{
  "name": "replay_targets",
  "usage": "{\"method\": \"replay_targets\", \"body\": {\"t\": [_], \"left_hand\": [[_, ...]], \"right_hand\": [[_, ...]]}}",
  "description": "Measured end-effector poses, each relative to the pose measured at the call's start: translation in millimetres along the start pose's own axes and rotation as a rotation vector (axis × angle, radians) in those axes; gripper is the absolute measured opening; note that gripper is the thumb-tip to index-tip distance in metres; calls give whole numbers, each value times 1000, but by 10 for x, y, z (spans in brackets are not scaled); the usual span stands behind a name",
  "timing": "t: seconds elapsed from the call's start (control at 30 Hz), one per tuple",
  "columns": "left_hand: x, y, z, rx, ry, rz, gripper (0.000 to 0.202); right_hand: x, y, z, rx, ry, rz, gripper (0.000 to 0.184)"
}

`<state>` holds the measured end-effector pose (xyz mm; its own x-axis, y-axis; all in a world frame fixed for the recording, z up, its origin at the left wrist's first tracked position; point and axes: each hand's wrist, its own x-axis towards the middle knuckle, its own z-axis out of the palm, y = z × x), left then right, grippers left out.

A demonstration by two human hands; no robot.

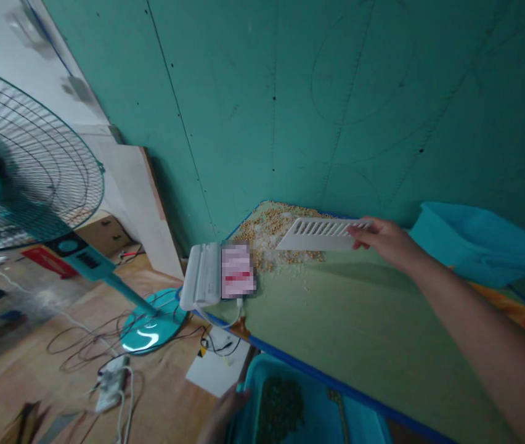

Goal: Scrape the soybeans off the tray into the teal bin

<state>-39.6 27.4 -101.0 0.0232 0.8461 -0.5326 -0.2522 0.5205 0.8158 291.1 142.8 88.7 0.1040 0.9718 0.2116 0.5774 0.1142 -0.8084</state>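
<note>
My right hand reaches across the green table top and is closed on one end of a flat white slotted plastic piece. The piece lies over a pile of pale grains in the table's far corner by the teal wall. My left hand is low at the bottom edge, blurred and dark, touching the rim of a blue tub below the table edge. The tub holds a heap of darker grains.
A white device with a blurred-out patch sits at the table's left edge, its cable hanging down. A teal standing fan stands on the wooden floor among cables and a power strip. A blue bag lies at the right.
</note>
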Motion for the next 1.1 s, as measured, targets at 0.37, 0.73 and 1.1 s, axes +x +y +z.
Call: {"method": "replay_targets", "body": {"t": [0.37,0.73,1.1], "left_hand": [[4,43,187,4,-29,-98,14],[88,-3,148,143,-94,38,20],[-43,108,204,184,-79,-49,20]], "right_hand": [[-7,73,88,-50,-14,43,33],[-17,147,161,-81,-30,2,33],[-14,150,101,-101,-60,5,33]]}}
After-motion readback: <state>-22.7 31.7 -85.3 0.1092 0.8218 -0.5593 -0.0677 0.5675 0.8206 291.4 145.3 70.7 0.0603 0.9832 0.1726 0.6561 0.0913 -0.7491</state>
